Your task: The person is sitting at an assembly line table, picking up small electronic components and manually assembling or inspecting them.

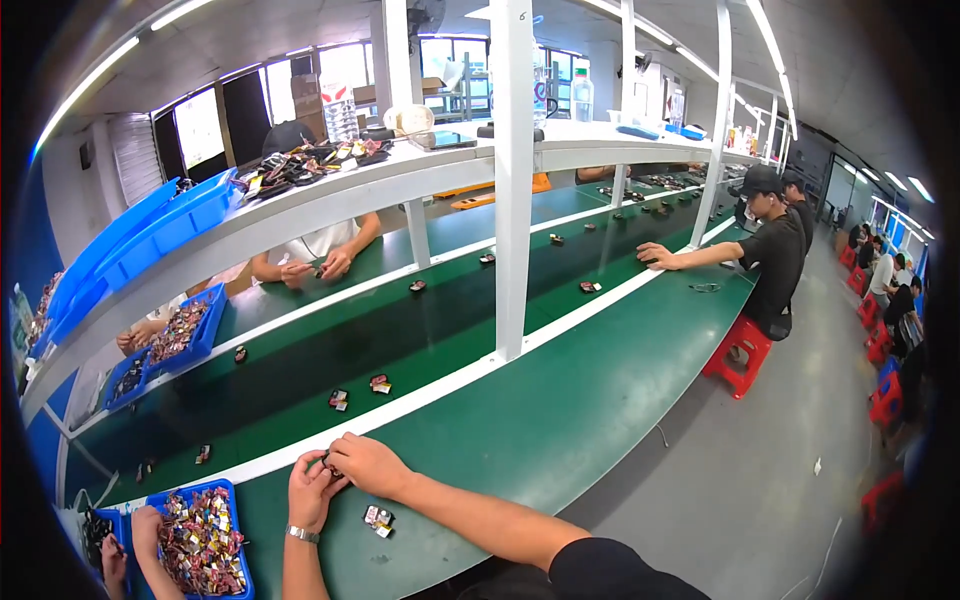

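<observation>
At the far left lower corner another person's hand [146,524] rests on the rim of a blue bin [236,560] heaped with small red, gold and dark parts, which stands on the green table [520,430]. Just to the right of that bin, the left hand [312,490], a metal watch at its wrist, comes up from the lower edge with its fingers curled in and pinched on a small dark part [328,461]; the right hand [368,464] meets it from the other side, fingers likewise closed down over the same part, so that both hands hold it together just above the table near the white strip that edges the conveyor belt [330,345]. How much of the part each hand covers cannot be told, as it is nearly hidden between the fingertips. On the table just below the right hand and beside its forearm lies a second small piece [378,518], dark with pale and red bits. Beyond the hands, on the belt, two more such pieces [339,399] lie near each other, well apart from the hands. Further right a white post [513,180] rises from the table edge, and well to the right a seated person in black [772,255] on a red stool [738,355] reaches one arm onto the belt.
</observation>
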The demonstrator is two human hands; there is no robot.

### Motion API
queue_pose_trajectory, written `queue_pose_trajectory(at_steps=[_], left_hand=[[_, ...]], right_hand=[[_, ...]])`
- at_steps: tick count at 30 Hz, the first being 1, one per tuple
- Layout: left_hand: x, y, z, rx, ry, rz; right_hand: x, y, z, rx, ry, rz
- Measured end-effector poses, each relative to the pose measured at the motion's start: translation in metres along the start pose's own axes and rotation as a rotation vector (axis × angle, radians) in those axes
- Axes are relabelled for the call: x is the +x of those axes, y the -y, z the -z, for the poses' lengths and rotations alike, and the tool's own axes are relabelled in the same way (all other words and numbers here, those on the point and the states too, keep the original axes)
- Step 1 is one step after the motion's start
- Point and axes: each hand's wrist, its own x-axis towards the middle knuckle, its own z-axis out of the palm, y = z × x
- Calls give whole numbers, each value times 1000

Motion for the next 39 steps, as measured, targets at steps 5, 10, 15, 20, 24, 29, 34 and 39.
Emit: queue_pose_trajectory(at_steps=[5, 10, 15, 20, 24, 29, 34, 39], left_hand=[[3, 5, 3, 54, -27, -26], [-5, -3, 2, 77, -46, -52], [4, 4, 1, 27, 37, -16], [-4, -3, 8, 18, 6, -1], [7, 2, -2, 60, 67, 8], [-8, -2, 15, 125, -25, -9], [1, 1, -5, 171, -1, -11], [-1, -1, -5, 184, 0, -12]], right_hand=[[2, -3, 0, 79, 26, -62], [12, 4, 3, 68, 85, -39], [8, 0, 12, 8, 36, -44], [13, 1, 10, 119, 73, -49], [9, -11, 21, 112, 123, -26], [16, -4, 2, 125, 137, 21], [6, -14, 22, 144, 110, 7], [5, -14, 22, 188, 179, -43]])
